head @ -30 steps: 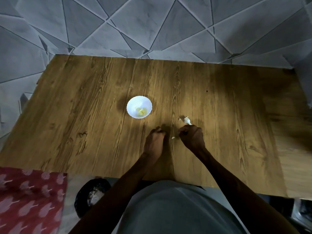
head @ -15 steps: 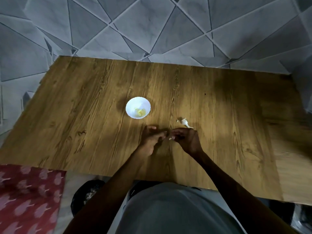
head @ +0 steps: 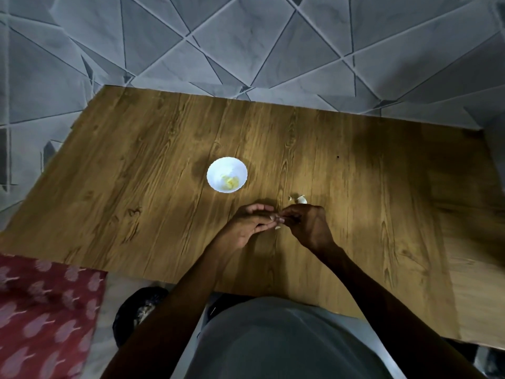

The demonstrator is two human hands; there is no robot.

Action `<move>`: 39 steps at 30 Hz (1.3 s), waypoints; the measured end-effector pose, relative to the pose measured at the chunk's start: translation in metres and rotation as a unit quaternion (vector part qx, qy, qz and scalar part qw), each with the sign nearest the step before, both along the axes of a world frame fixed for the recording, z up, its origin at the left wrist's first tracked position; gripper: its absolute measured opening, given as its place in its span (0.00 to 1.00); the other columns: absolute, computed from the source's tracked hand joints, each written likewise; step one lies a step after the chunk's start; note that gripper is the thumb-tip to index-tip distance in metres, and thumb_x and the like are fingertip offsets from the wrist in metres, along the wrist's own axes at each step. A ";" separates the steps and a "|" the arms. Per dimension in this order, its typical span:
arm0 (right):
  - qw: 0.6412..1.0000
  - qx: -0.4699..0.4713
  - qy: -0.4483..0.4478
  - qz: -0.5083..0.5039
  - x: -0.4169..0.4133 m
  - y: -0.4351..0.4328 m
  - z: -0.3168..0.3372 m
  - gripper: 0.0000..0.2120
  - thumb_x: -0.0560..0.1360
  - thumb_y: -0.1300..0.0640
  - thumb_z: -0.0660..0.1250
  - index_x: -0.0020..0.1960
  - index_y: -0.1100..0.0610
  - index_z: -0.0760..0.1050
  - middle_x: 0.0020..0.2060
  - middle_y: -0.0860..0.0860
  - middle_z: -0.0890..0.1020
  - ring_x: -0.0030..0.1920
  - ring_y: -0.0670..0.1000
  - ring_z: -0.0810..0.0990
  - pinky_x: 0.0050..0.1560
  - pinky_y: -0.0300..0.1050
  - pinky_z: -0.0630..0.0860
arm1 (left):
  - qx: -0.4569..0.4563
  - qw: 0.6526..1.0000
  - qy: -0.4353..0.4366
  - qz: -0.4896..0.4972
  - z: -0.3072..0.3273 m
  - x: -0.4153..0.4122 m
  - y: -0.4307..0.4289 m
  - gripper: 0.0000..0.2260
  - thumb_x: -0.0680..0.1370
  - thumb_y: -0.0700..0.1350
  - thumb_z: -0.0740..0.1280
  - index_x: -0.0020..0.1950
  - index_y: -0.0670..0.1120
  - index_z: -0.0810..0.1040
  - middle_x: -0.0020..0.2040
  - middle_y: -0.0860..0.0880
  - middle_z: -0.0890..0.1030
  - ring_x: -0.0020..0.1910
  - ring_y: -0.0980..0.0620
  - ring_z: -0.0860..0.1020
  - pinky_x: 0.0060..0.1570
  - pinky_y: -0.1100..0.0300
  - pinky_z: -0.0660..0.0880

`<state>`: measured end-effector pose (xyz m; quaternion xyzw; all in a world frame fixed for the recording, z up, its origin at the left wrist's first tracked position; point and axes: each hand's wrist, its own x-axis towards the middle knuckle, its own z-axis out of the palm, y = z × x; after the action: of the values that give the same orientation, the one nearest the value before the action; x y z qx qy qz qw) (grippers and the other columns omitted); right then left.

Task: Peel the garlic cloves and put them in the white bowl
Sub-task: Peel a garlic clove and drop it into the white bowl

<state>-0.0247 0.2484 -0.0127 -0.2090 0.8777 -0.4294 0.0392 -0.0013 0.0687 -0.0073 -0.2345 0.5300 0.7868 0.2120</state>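
Note:
A small white bowl [head: 226, 174] stands on the wooden table [head: 136, 187] and holds pale yellow peeled garlic [head: 231, 182]. Just below and right of it, my left hand [head: 247, 225] and my right hand [head: 307, 225] meet fingertip to fingertip over the table. Between the fingertips sits a small garlic clove [head: 276, 218], mostly hidden; both hands pinch at it. A pale scrap of skin [head: 278, 228] shows just under the fingertips. Another garlic piece with loose skin [head: 302, 199] lies on the table right behind my right hand.
The table's near edge runs just in front of my body. A red patterned cloth [head: 46, 318] lies at the lower left, off the table. A dark round object [head: 139, 310] sits below the table edge. Grey patterned tiles [head: 246, 45] lie beyond the table.
My hands were apart with fists on the table a second ago. They have come together, the left palm has turned up, and the fingertips now work the clove between them.

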 end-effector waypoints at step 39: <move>0.995 0.066 -0.063 -0.048 0.117 -0.227 0.026 0.08 0.74 0.67 0.69 0.47 0.56 0.84 0.37 0.44 0.84 0.35 0.38 0.80 0.41 0.36 0.77 | 0.348 0.874 -0.127 0.316 -0.030 0.121 -0.189 0.16 0.82 0.41 0.53 0.50 0.35 0.79 0.42 0.40 0.85 0.50 0.44 0.80 0.60 0.50 0.75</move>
<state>0.0922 0.0210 0.0132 -0.1359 0.9091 -0.3841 0.0871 0.1195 -0.1200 -0.0370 -0.3982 0.0884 0.9091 0.0852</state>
